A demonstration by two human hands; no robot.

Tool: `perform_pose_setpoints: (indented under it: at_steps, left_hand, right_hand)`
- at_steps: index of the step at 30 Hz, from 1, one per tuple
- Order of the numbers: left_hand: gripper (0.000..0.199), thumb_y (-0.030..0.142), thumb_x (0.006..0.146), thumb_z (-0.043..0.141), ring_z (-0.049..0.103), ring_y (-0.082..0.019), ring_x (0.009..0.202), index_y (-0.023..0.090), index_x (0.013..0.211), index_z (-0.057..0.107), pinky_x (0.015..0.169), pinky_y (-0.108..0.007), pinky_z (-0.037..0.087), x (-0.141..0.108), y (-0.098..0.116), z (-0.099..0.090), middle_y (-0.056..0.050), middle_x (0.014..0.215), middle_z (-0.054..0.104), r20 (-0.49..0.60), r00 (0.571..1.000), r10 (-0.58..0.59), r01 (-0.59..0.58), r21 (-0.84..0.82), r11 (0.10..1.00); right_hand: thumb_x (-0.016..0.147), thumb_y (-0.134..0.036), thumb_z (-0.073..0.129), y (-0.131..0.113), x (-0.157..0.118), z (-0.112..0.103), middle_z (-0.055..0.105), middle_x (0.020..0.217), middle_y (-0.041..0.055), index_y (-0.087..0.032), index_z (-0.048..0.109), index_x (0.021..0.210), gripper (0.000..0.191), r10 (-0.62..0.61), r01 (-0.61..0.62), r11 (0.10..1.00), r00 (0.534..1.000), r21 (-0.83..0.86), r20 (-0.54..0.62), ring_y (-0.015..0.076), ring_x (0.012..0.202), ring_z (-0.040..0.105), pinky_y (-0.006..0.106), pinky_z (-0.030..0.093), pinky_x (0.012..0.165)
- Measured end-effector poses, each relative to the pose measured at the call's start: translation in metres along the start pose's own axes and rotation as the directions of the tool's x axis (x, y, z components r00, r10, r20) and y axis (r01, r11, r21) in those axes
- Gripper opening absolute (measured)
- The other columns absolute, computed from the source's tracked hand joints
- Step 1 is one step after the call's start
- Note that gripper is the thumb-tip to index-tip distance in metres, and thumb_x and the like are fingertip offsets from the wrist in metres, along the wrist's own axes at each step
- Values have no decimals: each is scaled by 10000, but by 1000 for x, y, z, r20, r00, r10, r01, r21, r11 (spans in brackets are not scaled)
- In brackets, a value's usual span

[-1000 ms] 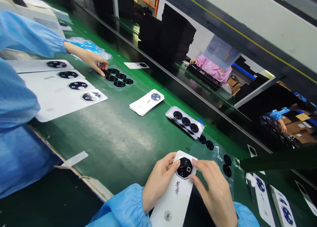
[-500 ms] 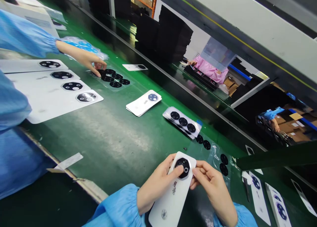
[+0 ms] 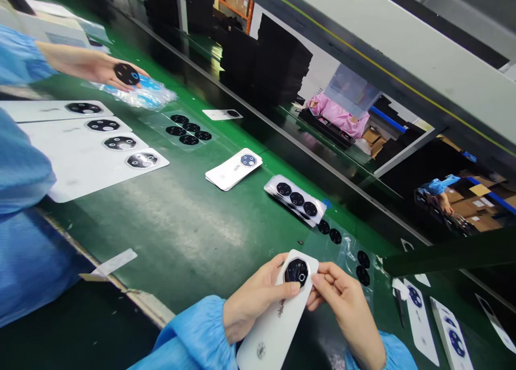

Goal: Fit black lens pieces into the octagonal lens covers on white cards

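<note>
A white phone back panel (image 3: 278,327) with a black camera disc (image 3: 297,272) near its top end lies tilted in my left hand (image 3: 258,297). The left thumb rests at the disc's lower edge, and the other fingers are behind the panel. My right hand (image 3: 342,303) pinches the panel's upper right edge, thumb beside the disc and fingers curled. Just beyond my hands, a white tray (image 3: 296,199) bears three black discs, and two loose discs (image 3: 335,236) lie beside it.
A small stack of white panels (image 3: 231,171) is at mid-table. Several discs (image 3: 188,128) lie on film. At left, a person's hand (image 3: 97,69) holds a disc above large white panels (image 3: 80,165). More panels (image 3: 421,321) lie at right, near a green beam (image 3: 447,257).
My left thumb has slid down from the disc's middle to its lower edge. The other person's hand has lifted a black disc from the film and moved left with it.
</note>
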State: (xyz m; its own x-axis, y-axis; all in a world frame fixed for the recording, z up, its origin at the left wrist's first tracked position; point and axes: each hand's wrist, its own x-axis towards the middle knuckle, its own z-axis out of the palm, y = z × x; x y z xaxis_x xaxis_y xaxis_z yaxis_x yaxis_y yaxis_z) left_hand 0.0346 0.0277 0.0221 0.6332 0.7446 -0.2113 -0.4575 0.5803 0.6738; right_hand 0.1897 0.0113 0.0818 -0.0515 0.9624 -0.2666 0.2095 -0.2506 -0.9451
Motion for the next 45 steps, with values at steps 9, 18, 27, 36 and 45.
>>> perform_pose_setpoints:
  at_steps: [9, 18, 27, 36, 45]
  left_hand:
    - [494, 353, 747, 685, 553, -150, 734, 182, 1156, 467, 623, -238, 417, -3, 2, 1, -44, 933, 608, -4, 999, 40, -39, 115, 993]
    - [473, 329, 865, 501, 561, -206, 927, 225, 1294, 332, 791, -294, 425, -9, -4, -1, -43, 1071, 601, 2, 984, 178, -151, 536, 831]
    - [342, 480, 780, 574, 439, -112, 623, 179, 705, 431, 572, -223, 344, 7, -7, 10, 52, 641, 442, -127, 988, 92, -44, 338, 940]
    - [265, 404, 777, 565, 450, -112, 601, 182, 714, 434, 531, -214, 329, 10, 3, 6, 57, 619, 449, -107, 991, 78, -13, 507, 862]
    - [301, 416, 750, 615, 507, -107, 538, 194, 758, 413, 475, -194, 350, 13, 10, 10, 60, 596, 515, -126, 992, 13, 30, 337, 941]
  right_hand:
    - [749, -469, 694, 10, 0, 1, 619, 658, 3, -148, 610, 867, 352, -16, 16, 1000, 1000, 7, -25, 120, 567, 569, 235, 474, 524]
    - [784, -494, 634, 29, 1, -2, 518, 582, -34, -154, 551, 710, 357, -31, 31, 1000, 998, -5, -45, 92, 511, 478, 218, 397, 502]
    - [762, -567, 554, 38, 6, -4, 328, 537, -65, -190, 412, 576, 444, -89, 57, 969, 988, -239, -125, 86, 514, 296, 227, 243, 477]
    - [791, -629, 507, 37, 5, 1, 308, 567, -64, -204, 361, 585, 495, -58, 40, 988, 991, -149, -119, 90, 533, 296, 229, 267, 486]
    - [864, -549, 478, 31, -4, -5, 457, 548, -65, -157, 542, 859, 397, -33, 41, 982, 998, -184, 50, 75, 405, 431, 213, 316, 440]
